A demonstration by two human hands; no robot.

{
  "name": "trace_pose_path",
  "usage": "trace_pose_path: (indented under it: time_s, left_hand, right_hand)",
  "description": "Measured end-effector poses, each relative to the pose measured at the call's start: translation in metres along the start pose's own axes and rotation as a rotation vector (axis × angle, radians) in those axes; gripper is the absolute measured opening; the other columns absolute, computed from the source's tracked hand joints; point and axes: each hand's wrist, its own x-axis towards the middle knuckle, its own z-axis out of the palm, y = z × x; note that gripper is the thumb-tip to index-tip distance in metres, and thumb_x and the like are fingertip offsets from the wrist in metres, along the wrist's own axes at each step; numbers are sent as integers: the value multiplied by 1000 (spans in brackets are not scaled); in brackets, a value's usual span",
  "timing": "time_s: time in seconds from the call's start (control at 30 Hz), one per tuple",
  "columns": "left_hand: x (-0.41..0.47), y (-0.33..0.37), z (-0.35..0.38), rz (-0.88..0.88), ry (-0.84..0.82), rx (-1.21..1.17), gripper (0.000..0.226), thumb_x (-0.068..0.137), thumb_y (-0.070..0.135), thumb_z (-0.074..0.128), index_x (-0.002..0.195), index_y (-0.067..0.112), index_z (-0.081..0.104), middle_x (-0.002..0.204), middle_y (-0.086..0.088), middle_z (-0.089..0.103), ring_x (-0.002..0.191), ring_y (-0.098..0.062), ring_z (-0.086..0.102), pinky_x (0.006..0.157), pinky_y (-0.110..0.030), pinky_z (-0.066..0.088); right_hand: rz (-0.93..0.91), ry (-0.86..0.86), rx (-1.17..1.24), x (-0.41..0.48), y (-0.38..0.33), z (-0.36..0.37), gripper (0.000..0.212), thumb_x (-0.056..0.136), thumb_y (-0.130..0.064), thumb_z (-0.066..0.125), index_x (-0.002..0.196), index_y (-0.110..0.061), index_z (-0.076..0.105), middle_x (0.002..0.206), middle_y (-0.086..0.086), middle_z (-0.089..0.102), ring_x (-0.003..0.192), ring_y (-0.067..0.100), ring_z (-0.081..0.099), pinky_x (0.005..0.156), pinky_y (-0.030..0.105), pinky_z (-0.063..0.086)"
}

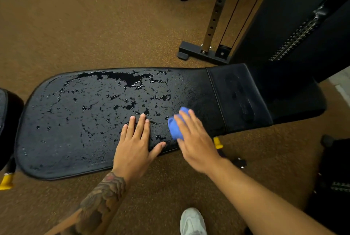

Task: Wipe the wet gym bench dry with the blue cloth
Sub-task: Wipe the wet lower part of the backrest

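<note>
Toward the counter's (pixel 75 121) right end, near its front edge, the bunched blue cloth (pixel 176 127) sits on the wet pad under the R hand (pixel 196 140), fingers close together & curved over the wad, gripping it. L hand (pixel 135 144) rests flat just left of it, fingers straight & slightly spread, thumb out along the front edge; water (pixel 123 79) beads & pools over most of the pad, thickest at the far edge. Brown floor (pixel 75 26) all round, cable machine (pixel 293 26) at far right, white shoe (pixel 192 221) nearest the camera.
</note>
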Motion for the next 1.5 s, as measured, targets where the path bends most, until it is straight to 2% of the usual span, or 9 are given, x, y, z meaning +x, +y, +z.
trace_pose_path:
  time_s: [0.13,0.33,0.57,0.7,0.87,0.97,1.13,1.33,1.5]
  left_hand:
    - [0,0,-1,2,1,-2,89,89,70,22,143,2,39,154,-14,32,142,-37,25,113,-53,28]
    - [0,0,1,2,9,2,87,90,69,23,143,2,39,154,-15,32,143,-37,24,113,-53,28]
    - [0,-1,3,14,7,-14,86,88,68,29,141,1,43,153,-15,34,142,-37,26,112,-52,28]
    - [0,-2,1,13,-10,-19,85,91,69,24,142,2,42,154,-13,32,143,-36,24,112,-49,21]
    - [1,-2,1,1,-28,-12,85,92,71,21,143,5,41,155,-11,31,144,-35,24,111,-48,20]
    - [1,-3,4,4,-16,-7,84,91,70,26,142,5,41,154,-11,32,143,-34,24,111,-48,21]
    - [1,-3,6,5,-25,-40,85,88,70,30,140,4,46,153,-11,34,143,-35,25,109,-50,24]
    - [2,-2,5,-5,-39,-17,86,89,73,27,141,6,40,154,-9,31,143,-35,26,109,-48,22]
    - [2,-3,7,2,-42,-6,86,89,73,30,141,5,40,154,-9,33,142,-35,27,110,-48,22]
  right_hand:
    - [7,-2,-3,-44,40,-15,63,86,-27,41,146,-13,30,156,6,25,146,26,12,116,47,21]
    - [283,127,-25,45,55,-18,60,84,-23,42,141,-6,37,148,17,35,140,40,22,115,48,22]
    - [-96,-36,40,11,6,-3,62,87,-23,43,146,-11,31,155,7,27,146,27,12,118,41,13]
    - [29,19,46,13,62,-24,59,85,-22,41,143,-10,36,153,8,30,145,27,18,117,42,19]
    - [207,95,7,131,80,-17,57,86,-17,43,141,-4,37,148,18,34,140,39,22,118,42,14]
    - [81,38,28,158,48,-4,59,84,-15,44,141,-3,37,148,17,35,141,39,21,117,45,16]
    - [-256,-111,77,94,58,-20,62,81,-9,51,142,-8,39,151,7,34,145,24,18,119,34,11]
    - [132,64,70,170,98,-36,54,88,-6,49,141,-3,37,148,14,35,140,32,24,118,37,12]
    - [-71,-53,106,198,35,-3,59,80,-14,48,138,-2,41,142,17,42,135,38,31,115,47,21]
